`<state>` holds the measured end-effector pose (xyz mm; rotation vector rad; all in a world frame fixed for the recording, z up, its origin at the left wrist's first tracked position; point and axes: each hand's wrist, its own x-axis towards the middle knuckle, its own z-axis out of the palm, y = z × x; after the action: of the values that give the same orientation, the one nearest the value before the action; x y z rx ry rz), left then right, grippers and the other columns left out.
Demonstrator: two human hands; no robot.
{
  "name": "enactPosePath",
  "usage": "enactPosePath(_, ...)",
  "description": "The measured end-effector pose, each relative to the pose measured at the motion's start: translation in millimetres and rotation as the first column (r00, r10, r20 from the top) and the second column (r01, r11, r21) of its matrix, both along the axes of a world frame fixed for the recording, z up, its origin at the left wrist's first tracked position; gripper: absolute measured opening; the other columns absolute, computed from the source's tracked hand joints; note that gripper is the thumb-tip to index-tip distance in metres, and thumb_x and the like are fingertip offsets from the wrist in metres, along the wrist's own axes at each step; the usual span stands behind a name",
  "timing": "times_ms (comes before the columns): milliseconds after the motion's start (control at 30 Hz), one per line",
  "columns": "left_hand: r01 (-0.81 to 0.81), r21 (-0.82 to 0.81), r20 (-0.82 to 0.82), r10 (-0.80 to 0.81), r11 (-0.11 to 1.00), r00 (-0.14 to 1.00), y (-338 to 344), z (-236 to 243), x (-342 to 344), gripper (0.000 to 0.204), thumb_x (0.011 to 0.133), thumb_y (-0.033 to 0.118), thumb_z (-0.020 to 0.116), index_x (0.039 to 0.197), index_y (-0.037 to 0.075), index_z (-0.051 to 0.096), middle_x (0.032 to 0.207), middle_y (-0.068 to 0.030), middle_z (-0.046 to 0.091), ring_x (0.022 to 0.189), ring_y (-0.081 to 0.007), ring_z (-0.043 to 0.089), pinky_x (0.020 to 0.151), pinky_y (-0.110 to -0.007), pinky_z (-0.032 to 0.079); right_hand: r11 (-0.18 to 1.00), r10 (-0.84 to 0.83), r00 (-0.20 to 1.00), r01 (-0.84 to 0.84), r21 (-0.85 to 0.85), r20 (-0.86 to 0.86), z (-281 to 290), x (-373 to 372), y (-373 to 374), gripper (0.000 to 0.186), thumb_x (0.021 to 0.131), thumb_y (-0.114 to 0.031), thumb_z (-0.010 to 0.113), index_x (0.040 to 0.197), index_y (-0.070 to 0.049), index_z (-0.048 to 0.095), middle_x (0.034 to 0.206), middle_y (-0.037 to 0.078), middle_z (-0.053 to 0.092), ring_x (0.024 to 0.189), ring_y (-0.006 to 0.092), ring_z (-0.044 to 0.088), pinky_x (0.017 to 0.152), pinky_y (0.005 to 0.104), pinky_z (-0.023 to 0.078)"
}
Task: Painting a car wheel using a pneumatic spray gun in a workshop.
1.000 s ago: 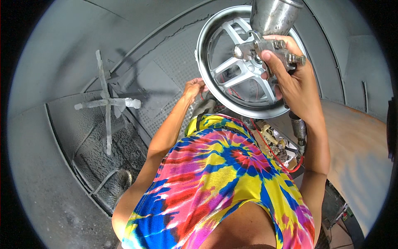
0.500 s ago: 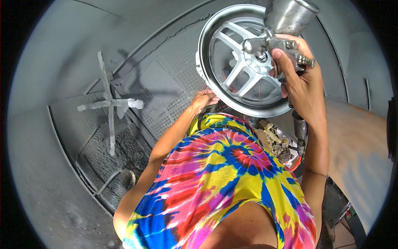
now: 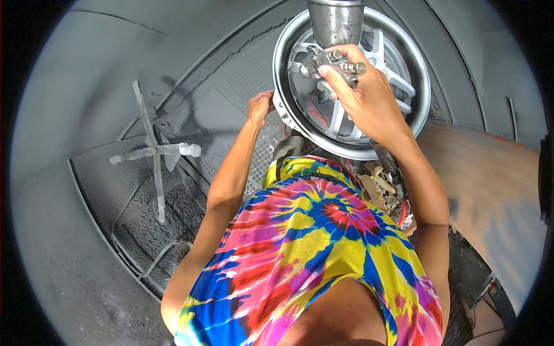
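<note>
A silver-grey car wheel rim (image 3: 424, 92) with split spokes is in front of me, its face tilted up toward me. In my right hand (image 3: 369, 95) is a metal spray gun (image 3: 332, 66), gripped with its nozzle pointing left across the wheel. The gun's metal cup (image 3: 337, 26) stands on top and hides part of the spokes. My left hand (image 3: 261, 109) is at the wheel's left outer edge, with curled fingers against its back side; the fingertips are partly hidden there.
A grey-coated cross-shaped stand (image 3: 154, 151) is at the left. Grey booth walls (image 3: 69, 104) surround me, with a textured metal floor plate (image 3: 259, 153) below. Crumpled scraps (image 3: 381, 184) lie under the wheel at right, beside a brown curved panel (image 3: 485, 190).
My right hand has carried the spray gun left across the wheel. My left hand has moved up and left along the edge, and the spokes sit at a different angle.
</note>
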<state>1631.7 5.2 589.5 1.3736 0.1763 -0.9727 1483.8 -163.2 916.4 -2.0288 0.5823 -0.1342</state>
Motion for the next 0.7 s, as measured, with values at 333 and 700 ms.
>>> enactPosePath(333, 0.017, -0.044, -0.019, -0.018, 0.999, 1.0, -12.1, -7.0, -8.6, 0.016, 0.095, 0.013, 0.063, 0.104, 0.002, 0.071, 0.089, -0.0052, 0.073, 0.075, -0.0123, 0.068, 0.071, -0.028, 0.056, 0.979, -0.032, 0.98, 0.071, -0.193, 0.198, 1.7, 14.4, -0.5, 0.027, 0.095, -0.018, 0.065, 0.116, -0.002, 0.056, 0.074, 0.016, 0.067, 0.066, 0.0264, 0.067, 0.062, 0.0376, 0.05)
enactPosePath(700, 0.177, -0.011, -0.068, -0.178, 0.984, 0.982, 7.8, -7.1, -34.6, 0.014, 0.095, 0.015, 0.064, 0.1, 0.004, 0.069, 0.087, -0.0026, 0.072, 0.073, -0.0083, 0.064, 0.065, -0.024, 0.05, 0.99, -0.07, 0.985, 0.088, -0.111, 0.155, 10.4, -2.1, 8.2, 0.027, 0.097, -0.016, 0.065, 0.116, -0.003, 0.054, 0.078, 0.016, 0.068, 0.065, 0.0213, 0.065, 0.061, 0.0352, 0.049)
